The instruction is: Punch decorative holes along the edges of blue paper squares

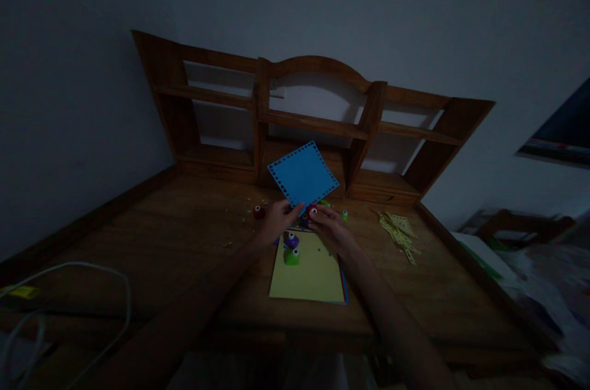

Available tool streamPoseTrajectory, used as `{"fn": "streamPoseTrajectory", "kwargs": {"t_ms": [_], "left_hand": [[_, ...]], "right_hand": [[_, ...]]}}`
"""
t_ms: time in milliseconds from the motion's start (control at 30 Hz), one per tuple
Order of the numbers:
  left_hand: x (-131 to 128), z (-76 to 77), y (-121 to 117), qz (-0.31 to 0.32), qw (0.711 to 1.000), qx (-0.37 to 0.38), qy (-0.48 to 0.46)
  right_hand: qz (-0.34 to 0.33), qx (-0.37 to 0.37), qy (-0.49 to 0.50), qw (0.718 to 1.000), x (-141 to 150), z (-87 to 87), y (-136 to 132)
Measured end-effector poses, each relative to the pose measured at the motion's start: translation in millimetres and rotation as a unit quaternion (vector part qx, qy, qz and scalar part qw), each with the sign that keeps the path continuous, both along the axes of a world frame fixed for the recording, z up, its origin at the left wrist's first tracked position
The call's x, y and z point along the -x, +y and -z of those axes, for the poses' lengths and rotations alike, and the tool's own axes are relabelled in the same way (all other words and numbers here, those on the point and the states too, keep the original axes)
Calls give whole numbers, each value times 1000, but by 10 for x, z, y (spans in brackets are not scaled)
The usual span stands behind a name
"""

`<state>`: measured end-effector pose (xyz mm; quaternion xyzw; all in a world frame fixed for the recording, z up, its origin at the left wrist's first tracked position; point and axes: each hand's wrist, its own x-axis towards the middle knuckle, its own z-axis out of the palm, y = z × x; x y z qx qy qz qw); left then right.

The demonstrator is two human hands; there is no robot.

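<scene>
Blue paper [304, 175], hole-punched along its edges, is pinched at its near corner between thumb and fingers of the left hand [276, 222], beyond the yellow sheet [308, 282]. A red punch [312, 210] is clasped in the right hand [334, 229], apparently against that corner, though contact is blurred by dimness. Beneath the yellow sheet, a wooden desk [442, 292] is seen, backed by shelves [316, 124] and a wall [295, 3].

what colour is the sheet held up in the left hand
The sheet is blue, clear in the head view.

Dim wall [322, 3], wooden shelves [313, 124], wooden desk [184, 230]
</scene>
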<state>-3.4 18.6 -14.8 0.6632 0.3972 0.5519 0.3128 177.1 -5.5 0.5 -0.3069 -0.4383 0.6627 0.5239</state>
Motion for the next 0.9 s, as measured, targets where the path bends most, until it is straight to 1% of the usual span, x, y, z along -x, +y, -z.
{"fn": "streamPoseTrajectory", "kwargs": {"t_ms": [167, 333, 500, 667, 900], "left_hand": [[10, 6, 10, 15, 1000, -9, 12], [12, 6, -1, 13, 1000, -1, 15], [7, -4, -8, 15, 1000, -5, 19], [3, 2, 0, 34, 999, 4, 18], [21, -14, -12, 12, 998, 2, 54]], "right_hand": [[-16, -11, -20, 1000, 4, 32, 13], [-32, -8, -22, 999, 2, 46, 11], [-23, -5, -25, 999, 3, 23, -11], [-21, -9, -31, 999, 3, 19, -5], [-9, 4, -27, 1000, 25, -14, -24]]}}
